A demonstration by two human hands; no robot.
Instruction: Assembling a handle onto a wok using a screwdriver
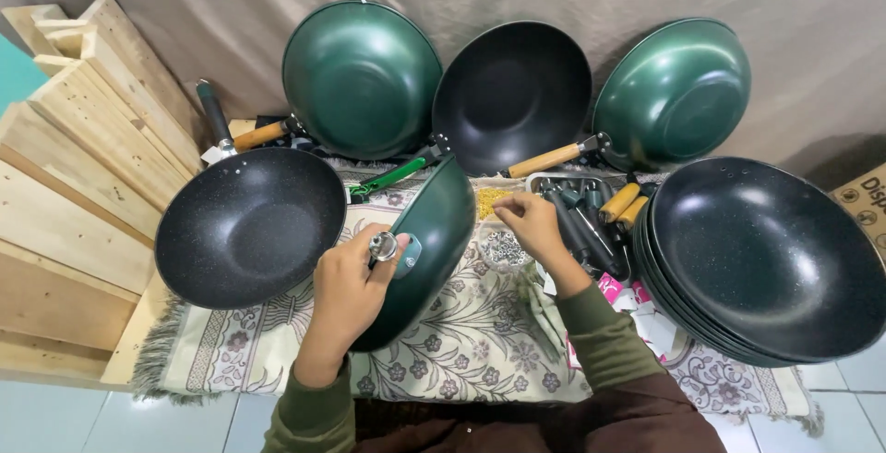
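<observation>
Gripped by the left hand, a green wok is held on edge over the patterned mat at its handle bracket. Small hardware appears pinched in the right hand above a tub of washers; fitting probably needs alignment with the bracket.

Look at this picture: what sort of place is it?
Probably a small home workshop where pans get their handles fitted. A stack of handle-less pans sits on a patterned mat, beside loose handles and a tub of small metal fittings.
</observation>
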